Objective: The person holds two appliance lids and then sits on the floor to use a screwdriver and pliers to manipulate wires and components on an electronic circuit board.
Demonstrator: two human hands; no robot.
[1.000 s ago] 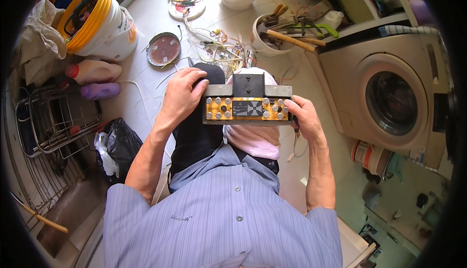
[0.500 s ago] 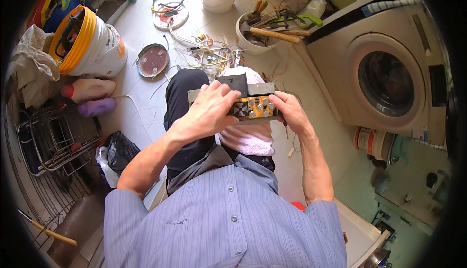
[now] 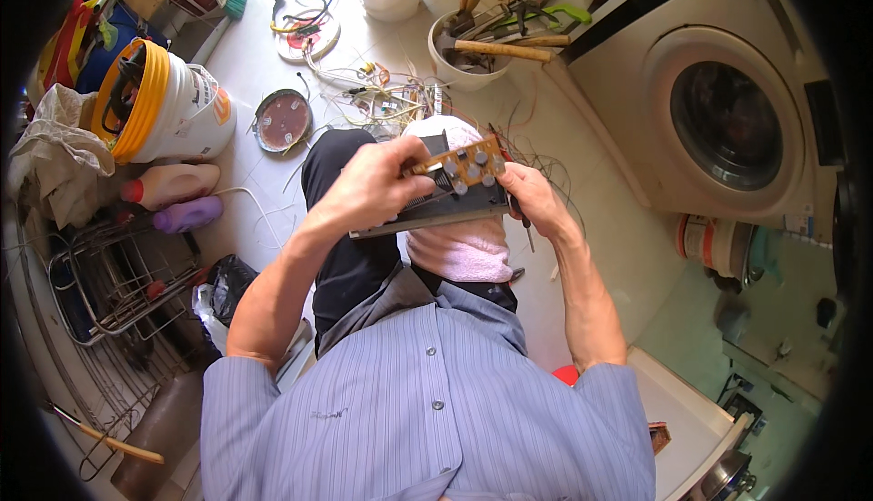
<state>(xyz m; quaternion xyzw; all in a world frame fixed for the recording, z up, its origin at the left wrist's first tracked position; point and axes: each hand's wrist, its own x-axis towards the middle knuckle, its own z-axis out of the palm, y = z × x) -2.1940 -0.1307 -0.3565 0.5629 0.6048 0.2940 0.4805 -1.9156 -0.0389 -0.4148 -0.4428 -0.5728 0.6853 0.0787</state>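
Above my lap, a tan circuit board (image 3: 473,169) with round grey components sits tilted over a dark metal casing (image 3: 427,220). My left hand (image 3: 377,176) is closed on the board's left end, thumb and fingers pinching it. At the opposite end my right hand (image 3: 534,195) has its thumb and forefinger at the board's corner. A thin dark screwdriver (image 3: 528,231) juts down from the right hand's curled fingers; its handle is mostly hidden. Beneath the casing, a pink towel (image 3: 459,255) covers my right knee.
Loose wires and parts (image 3: 391,101) lie on the floor ahead, beside a round brown-faced disc (image 3: 283,121). A white tool bucket (image 3: 468,74) stands beyond them. A washing machine (image 3: 627,128) is at right, a yellow-rimmed bucket (image 3: 195,115) at left.
The circuit board has tilted up and out of line with the casing, its right end raised. The casing's front edge has swung lower at the left. Both hands stay on the assembly.
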